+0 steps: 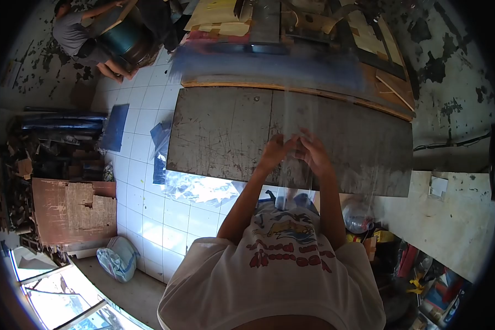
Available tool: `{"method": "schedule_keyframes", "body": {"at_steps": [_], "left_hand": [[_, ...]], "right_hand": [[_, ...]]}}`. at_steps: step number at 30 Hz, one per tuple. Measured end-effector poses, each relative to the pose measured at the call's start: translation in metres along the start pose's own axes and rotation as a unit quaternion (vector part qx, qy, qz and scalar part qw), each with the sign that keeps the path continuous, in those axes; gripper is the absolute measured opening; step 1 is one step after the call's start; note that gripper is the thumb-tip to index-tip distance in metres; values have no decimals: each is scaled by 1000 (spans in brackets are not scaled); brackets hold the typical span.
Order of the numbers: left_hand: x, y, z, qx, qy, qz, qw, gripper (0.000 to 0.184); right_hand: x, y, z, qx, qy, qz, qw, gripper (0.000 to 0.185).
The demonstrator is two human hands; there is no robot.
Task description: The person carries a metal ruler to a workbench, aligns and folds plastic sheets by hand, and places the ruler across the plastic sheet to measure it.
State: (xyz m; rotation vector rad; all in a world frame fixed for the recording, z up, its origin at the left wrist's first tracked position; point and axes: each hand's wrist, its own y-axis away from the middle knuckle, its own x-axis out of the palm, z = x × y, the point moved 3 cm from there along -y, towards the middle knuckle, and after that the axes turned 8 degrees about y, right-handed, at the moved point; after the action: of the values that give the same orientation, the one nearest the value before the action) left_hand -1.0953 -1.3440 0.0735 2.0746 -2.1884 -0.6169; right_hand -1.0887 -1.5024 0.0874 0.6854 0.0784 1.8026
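My left hand (276,152) and my right hand (315,156) are close together over the grey scratched tabletop (220,132). Between them runs a long see-through plastic strip (298,176), stretching from the far side of the tabletop toward my body. The fingers of both hands are bent inward and look closed on the strip, with some motion blur at the tips. Exactly where each finger grips is hard to see through the clear material.
Behind the tabletop, a wooden board edge (231,86) borders a blurred blue sheet (269,69). Plastic wrap (201,187) lies on the tiled floor at left. A white sack (117,258) stands farther left. Another person (74,33) is beside a green drum (121,38).
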Motion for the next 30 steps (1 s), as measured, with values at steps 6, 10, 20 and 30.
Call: {"method": "schedule_keyframes", "body": {"at_steps": [6,10,20,30], "left_hand": [[-5,16,-13,122,24,-53,991,20],[10,29,-49,330,36,-71,940,25],[-41,40,27,94,-368,-288,879,52],[-27,33,69,156,-324,-305,882,27]], "right_hand": [[2,21,8,-237,507,-342,755,58],[46,38,46,-231,500,-233,802,48],[-42,46,57,-98,387,-304,865,27],[-87,77,97,-80,367,-358,855,36]]}}
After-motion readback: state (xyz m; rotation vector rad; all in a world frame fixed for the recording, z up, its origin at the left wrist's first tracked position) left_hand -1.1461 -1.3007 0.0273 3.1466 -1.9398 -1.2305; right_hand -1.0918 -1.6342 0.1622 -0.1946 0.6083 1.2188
